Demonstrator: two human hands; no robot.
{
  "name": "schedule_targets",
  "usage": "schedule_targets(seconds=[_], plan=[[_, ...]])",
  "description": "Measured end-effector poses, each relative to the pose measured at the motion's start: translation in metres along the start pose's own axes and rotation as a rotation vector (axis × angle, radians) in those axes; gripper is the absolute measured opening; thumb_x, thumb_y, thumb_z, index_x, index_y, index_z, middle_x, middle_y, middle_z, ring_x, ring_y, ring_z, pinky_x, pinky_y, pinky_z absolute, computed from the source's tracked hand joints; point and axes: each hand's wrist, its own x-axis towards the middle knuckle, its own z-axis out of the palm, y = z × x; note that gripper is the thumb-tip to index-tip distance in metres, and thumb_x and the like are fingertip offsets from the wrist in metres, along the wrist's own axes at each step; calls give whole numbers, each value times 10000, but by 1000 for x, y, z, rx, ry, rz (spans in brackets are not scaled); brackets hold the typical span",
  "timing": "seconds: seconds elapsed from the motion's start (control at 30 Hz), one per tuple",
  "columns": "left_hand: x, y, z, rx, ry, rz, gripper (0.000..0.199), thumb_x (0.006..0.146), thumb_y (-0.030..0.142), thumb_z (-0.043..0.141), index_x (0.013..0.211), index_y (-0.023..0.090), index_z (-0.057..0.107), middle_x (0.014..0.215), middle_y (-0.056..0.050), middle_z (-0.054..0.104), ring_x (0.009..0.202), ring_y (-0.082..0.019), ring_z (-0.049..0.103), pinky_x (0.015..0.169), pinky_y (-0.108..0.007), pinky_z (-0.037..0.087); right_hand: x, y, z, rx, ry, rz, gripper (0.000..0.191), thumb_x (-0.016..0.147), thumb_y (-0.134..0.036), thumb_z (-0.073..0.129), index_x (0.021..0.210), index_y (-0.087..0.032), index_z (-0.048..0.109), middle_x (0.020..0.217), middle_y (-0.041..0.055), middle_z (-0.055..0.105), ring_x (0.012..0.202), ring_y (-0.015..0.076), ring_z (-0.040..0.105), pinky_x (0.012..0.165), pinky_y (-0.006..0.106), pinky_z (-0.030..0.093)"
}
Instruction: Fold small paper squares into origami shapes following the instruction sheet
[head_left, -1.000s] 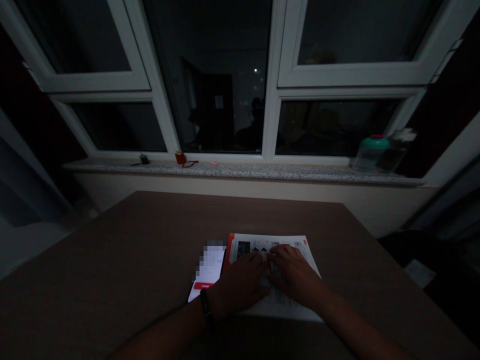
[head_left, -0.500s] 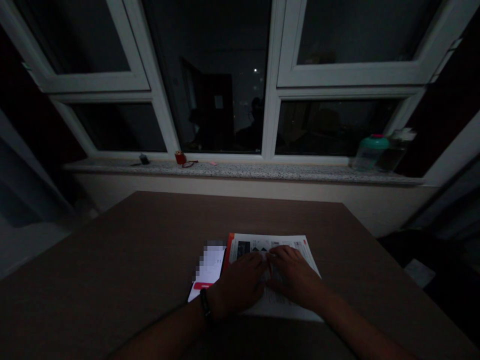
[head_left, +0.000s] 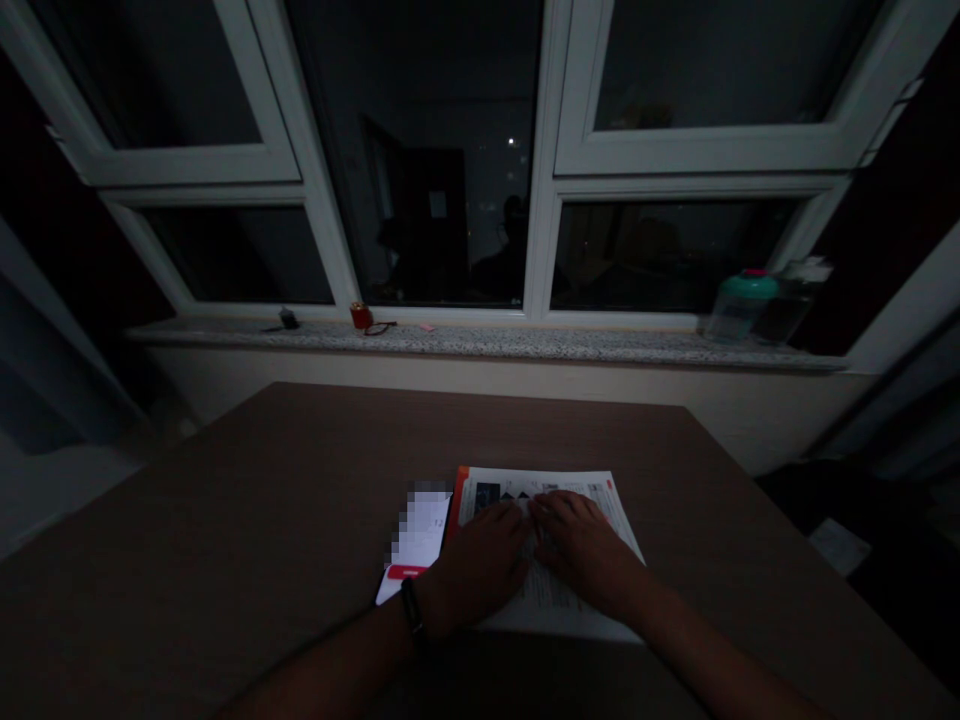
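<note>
A printed book or magazine [head_left: 555, 618] with a red left edge lies on the brown table [head_left: 360, 430]. My left hand [head_left: 484, 560] rests on its left part, fingers bent and pressed together, a dark band round the wrist. My right hand [head_left: 585, 540] is on the page to the right, its fingers curled and closed. The fingertips of both hands meet near the middle of the page. A thin reddish thing [head_left: 537, 532] shows at my right fingers, too dark to identify. What my left fingers hold, if anything, is hidden.
A lit phone [head_left: 424, 530], partly pixelated, lies left of the book. Behind the table, a stone windowsill [head_left: 480, 341] carries a small red item [head_left: 361, 316], a dark small item [head_left: 288, 318] and a teal-lidded container [head_left: 742, 305]. A dark bulky shape is at the right.
My right thumb has drawn in from the page towards the fingers, and the right fingertips have shifted slightly left. My left hand has hardly moved.
</note>
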Motion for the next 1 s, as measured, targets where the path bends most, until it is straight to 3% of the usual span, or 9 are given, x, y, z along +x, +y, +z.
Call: schedule_targets(seconds=[0.73, 1.0], plan=[[3, -1, 3, -3, -7, 0, 433, 898, 157, 533, 1321, 139, 445, 1309, -123, 543, 1273, -273, 474, 1102, -416, 392, 0, -6, -1, -40, 11, 26, 497, 922, -295, 607, 1393, -162, 515, 1372, 112, 568, 1271, 306, 449, 1078, 466, 365], [2, 0, 1, -39, -11, -22, 443, 888, 145, 539, 1320, 169, 443, 1319, -107, 532, 1288, -264, 465, 1099, -426, 393, -1, -5, -6, 20, -31, 44, 683, 827, -474, 705, 1409, -178, 503, 1384, 114, 547, 1292, 327, 414, 1100, 483, 333]])
